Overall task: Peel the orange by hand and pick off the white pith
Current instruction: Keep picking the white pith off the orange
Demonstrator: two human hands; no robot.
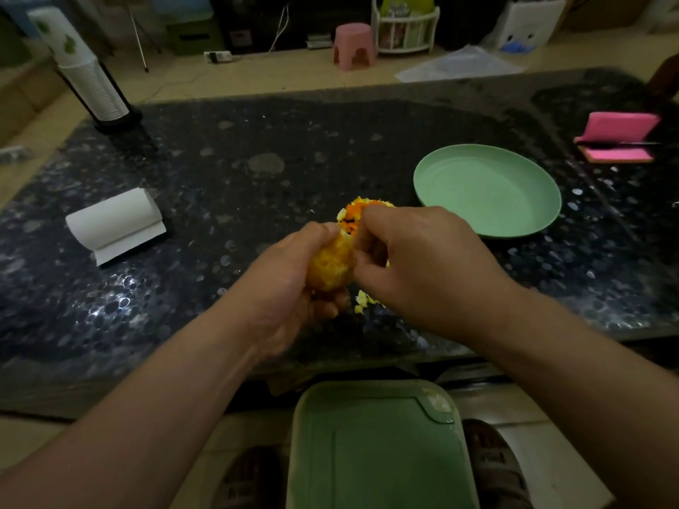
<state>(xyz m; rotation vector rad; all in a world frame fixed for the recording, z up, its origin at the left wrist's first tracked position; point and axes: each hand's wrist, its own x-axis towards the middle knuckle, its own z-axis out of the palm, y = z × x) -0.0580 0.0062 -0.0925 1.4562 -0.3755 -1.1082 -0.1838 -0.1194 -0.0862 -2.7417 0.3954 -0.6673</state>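
Observation:
A peeled orange [331, 264] with pale pith on its flesh is gripped in my left hand [290, 284], just above the dark stone table. My right hand [411, 259] has its fingers curled against the orange's right side and top; what its fingertips pinch is hidden. Torn peel pieces [358, 211], orange and yellow-white, lie on the table just behind both hands. More small peel bits [363, 301] lie beneath my right hand.
A green plate [488, 191] sits at the right of the table. A paper towel roll [115, 222] lies at left, a stack of paper cups [92, 82] at far left, a pink holder [617, 137] at far right. A green bin lid [378, 450] stands below the table's front edge.

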